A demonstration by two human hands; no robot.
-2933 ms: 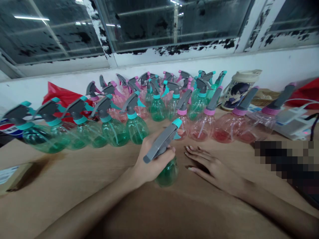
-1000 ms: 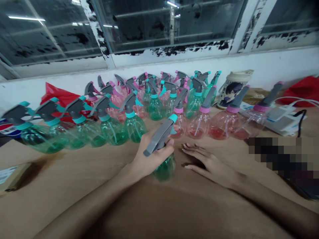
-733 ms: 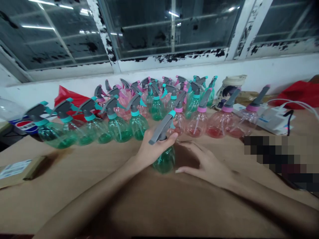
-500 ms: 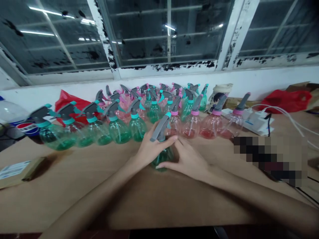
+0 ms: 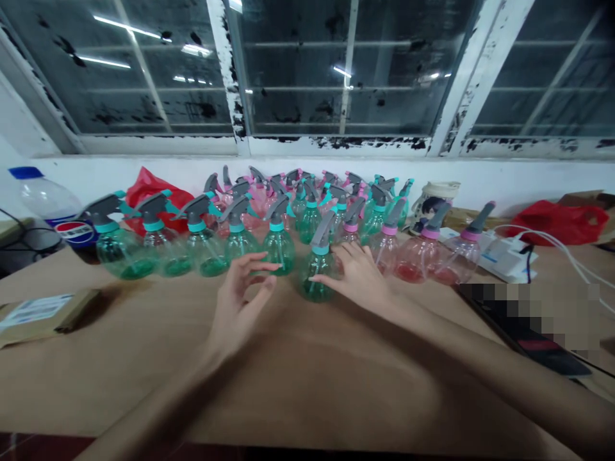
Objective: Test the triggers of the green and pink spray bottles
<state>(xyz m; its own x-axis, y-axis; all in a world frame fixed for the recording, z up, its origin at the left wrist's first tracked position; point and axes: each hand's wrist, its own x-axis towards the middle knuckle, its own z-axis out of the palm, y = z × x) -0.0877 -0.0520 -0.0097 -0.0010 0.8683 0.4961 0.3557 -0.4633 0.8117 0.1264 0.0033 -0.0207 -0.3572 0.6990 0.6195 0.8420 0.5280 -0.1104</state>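
Observation:
A green spray bottle (image 5: pixel 317 272) with a grey trigger and teal collar stands upright on the brown table (image 5: pixel 307 378), at the front of a crowd of bottles. My right hand (image 5: pixel 358 275) rests against its right side, fingers curved round the body. My left hand (image 5: pixel 240 304) hovers open a little to the bottle's left, fingers spread, holding nothing. A row of green spray bottles (image 5: pixel 192 246) runs to the left. Pink spray bottles (image 5: pixel 423 256) stand to the right.
Behind the bottles are a red plastic bag (image 5: pixel 154 192), a printed mug (image 5: pixel 432 202) and the window wall. A Pepsi bottle (image 5: pixel 57 211) lies far left, a flat cardboard packet (image 5: pixel 43 314) front left. A white power strip with cables (image 5: pixel 504 256) and another red bag (image 5: pixel 557 221) sit right.
My left hand has let go of the green spray bottle and drawn back open. The bottle now stands farther forward by the row, with my right hand against its side. The view tilted upward.

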